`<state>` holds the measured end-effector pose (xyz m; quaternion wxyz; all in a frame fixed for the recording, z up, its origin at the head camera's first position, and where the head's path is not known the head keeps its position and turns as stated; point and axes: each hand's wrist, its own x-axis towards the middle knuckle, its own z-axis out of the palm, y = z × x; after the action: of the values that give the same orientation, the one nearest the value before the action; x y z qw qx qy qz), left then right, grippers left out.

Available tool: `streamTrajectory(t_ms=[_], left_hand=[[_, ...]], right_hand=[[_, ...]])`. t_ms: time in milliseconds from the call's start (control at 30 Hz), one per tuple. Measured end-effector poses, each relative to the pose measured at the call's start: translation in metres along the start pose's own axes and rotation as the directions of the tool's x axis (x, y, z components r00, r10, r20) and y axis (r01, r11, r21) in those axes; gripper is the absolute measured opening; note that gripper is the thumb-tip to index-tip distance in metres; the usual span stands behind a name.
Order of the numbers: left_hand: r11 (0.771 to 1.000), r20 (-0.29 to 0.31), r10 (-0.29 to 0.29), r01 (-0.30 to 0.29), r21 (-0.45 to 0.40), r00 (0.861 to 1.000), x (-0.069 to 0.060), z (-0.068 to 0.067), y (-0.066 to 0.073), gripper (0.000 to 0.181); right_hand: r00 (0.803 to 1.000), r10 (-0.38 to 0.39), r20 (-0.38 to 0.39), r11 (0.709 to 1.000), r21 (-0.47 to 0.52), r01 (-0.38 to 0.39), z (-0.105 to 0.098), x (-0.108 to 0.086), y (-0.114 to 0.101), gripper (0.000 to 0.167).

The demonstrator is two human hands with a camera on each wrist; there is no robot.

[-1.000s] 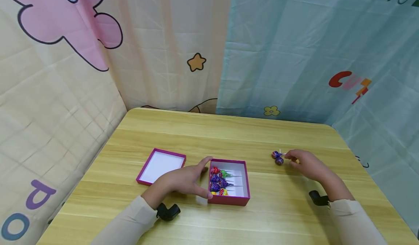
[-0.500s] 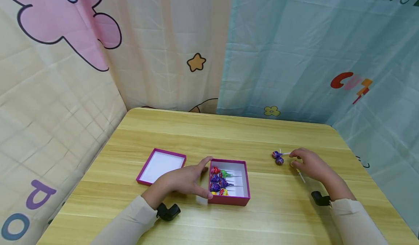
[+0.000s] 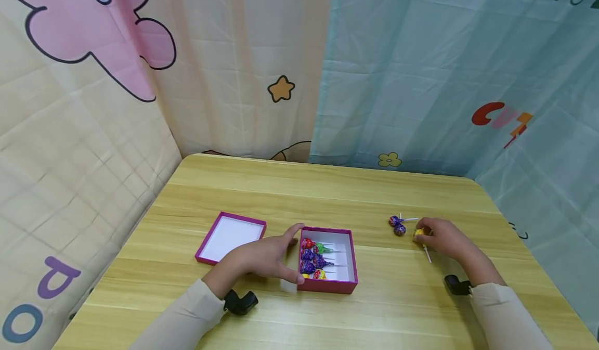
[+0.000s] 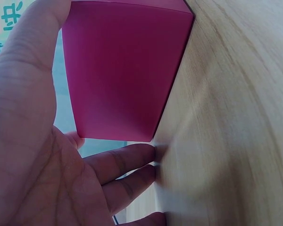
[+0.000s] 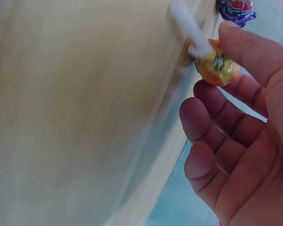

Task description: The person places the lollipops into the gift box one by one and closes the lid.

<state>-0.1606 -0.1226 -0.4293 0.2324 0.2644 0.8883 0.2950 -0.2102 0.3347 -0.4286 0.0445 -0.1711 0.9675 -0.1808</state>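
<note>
My left hand (image 3: pixel 269 256) spans the left side of an uncovered magenta box (image 3: pixel 327 286), thumb at its near corner and index finger at its far corner. The other fingers rest against the table in the left wrist view, where the box's plain side (image 4: pixel 122 70) shows. Inside lie several lollipops (image 3: pixel 314 260) in red, green, purple and yellow wrappers, sticks pointing right. At the right, my right hand (image 3: pixel 442 238) pinches a yellow lollipop (image 5: pixel 217 66) by its wrapped head, between thumb and fingers. Its white stick (image 3: pixel 428 254) points toward the near side.
Two purple lollipops (image 3: pixel 396 225) lie together on the table, just left of the right hand. The box's lid (image 3: pixel 236 233), white inside, lies behind the left wrist. Printed curtains (image 3: pixel 243 69) hang along the wooden table's (image 3: pixel 281 183) far edge.
The yellow lollipop has come into view in the right hand, and its stick has turned slightly. That hand has moved a little right, away from the two purple lollipops. The left hand stays still.
</note>
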Motion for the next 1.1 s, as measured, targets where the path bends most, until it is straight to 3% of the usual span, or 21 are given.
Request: streamTrajectory(t_ms=[367,667,1100], left_hand=[[1.000,-0.006,-0.008,0.008,-0.005,1.000,-0.001,0.000,0.003,0.122],[1.000,-0.007,-0.008,0.008,-0.003,1.000,0.000,0.001,0.001,0.122],[1.000,-0.006,0.001,-0.001,-0.001,1.000,0.001,0.000,0.000,0.122]], right_hand=[[0.999,-0.041,0.003,0.999,-0.002,0.041,0.001,0.005,-0.007,0.018],[0.998,-0.043,0.034,0.997,0.071,0.041,-0.008,0.006,-0.021,0.017],[0.994,-0.109,0.011,0.993,0.041,0.109,-0.019,0.009,-0.045,0.015]])
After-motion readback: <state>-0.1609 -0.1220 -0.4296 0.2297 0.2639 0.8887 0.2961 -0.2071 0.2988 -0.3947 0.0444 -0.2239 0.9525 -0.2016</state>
